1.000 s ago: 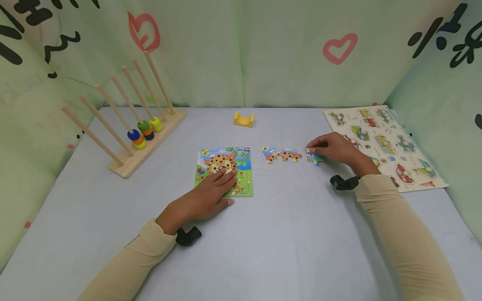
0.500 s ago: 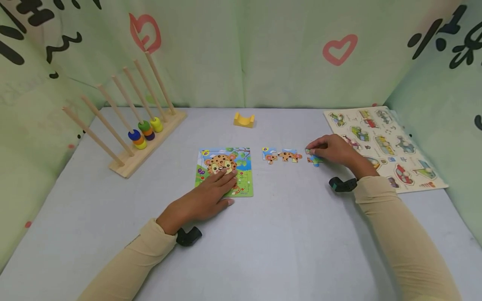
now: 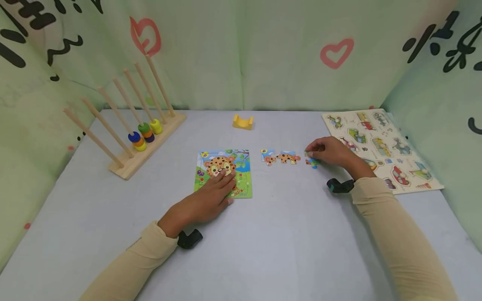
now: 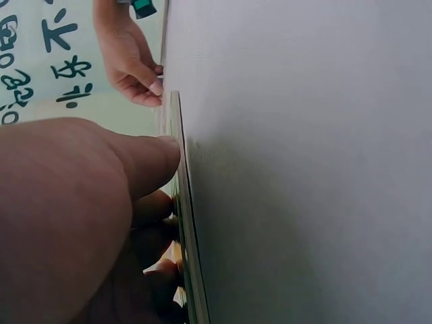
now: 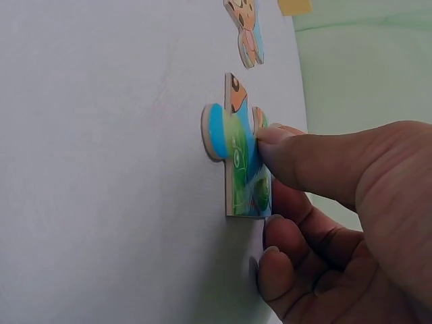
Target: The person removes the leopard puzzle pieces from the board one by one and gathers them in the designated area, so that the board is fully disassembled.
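Observation:
My left hand point(image 3: 205, 202) rests with extended fingers on a leopard puzzle board point(image 3: 244, 182), covering its lower left part. In the left wrist view, the board's thin edge point(image 4: 190, 250) stands beside my thumb. Farther right, my right hand point(image 3: 331, 152) pinches a puzzle piece point(image 5: 244, 165) between thumb and fingers, partly hiding it in the head view. This piece is green and blue with a bit of spotted orange. Two more pieces lie in a row between the hands: one with a small face point(image 3: 268, 157) and one with a spotted body point(image 3: 288, 157).
A wooden peg abacus point(image 3: 137, 161) with several coloured beads stands on the left. One yellow curved block point(image 3: 242, 122) lies at the back. A picture board point(image 3: 412, 165) lies at the right, partly beneath my right forearm. Green printed curtains point(image 3: 282, 62) surround the table.
The head view has tilted slightly. My right hand has shifted slightly over the held piece, which shows a little less now. My left hand stays on the puzzle board.

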Tool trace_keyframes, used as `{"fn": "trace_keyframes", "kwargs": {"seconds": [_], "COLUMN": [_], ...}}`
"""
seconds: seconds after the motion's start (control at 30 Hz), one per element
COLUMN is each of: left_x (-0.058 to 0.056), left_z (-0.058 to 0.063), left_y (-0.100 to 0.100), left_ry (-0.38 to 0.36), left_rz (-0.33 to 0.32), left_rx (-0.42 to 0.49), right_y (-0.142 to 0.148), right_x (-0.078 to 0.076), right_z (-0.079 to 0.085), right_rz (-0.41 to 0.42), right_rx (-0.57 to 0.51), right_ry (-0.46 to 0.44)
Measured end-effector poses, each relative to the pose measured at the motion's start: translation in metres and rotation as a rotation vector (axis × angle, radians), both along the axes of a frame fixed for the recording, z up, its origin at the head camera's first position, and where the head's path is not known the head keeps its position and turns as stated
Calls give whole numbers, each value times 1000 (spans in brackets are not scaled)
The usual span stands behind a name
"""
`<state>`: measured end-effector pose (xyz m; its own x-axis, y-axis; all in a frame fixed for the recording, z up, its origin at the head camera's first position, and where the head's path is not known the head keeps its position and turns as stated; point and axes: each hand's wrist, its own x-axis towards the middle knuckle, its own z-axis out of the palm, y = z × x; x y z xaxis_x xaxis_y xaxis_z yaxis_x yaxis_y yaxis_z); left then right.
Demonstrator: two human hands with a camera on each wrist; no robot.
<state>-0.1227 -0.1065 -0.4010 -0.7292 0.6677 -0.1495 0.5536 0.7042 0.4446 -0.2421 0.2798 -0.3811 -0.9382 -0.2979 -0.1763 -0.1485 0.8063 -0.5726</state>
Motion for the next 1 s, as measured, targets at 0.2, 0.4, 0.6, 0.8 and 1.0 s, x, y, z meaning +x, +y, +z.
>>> {"fn": "trace_keyframes", "kwargs": {"seconds": [0.2,0.4,0.6,0.8,1.0], "left_x": [2,4,10,19,26], "left_z": [-1,2,5,6,7], "left_y": [3,5,2,-8,-20], "left_ry": [-17,17,38,77,97], "left_rz": [9,-22,-37,-34,-8], "left_rx": [15,45,53,34,8], "right_y": [1,-3,-9,-24,-45], "right_x": [1,2,5,1,-3], "right_z": [-3,3,14,21,24], "right_rz": [-15,-47,-42,-21,-4], "right_rx": [18,54,26,2,-63], "right_ry": [-6,12,47,62,94]}}
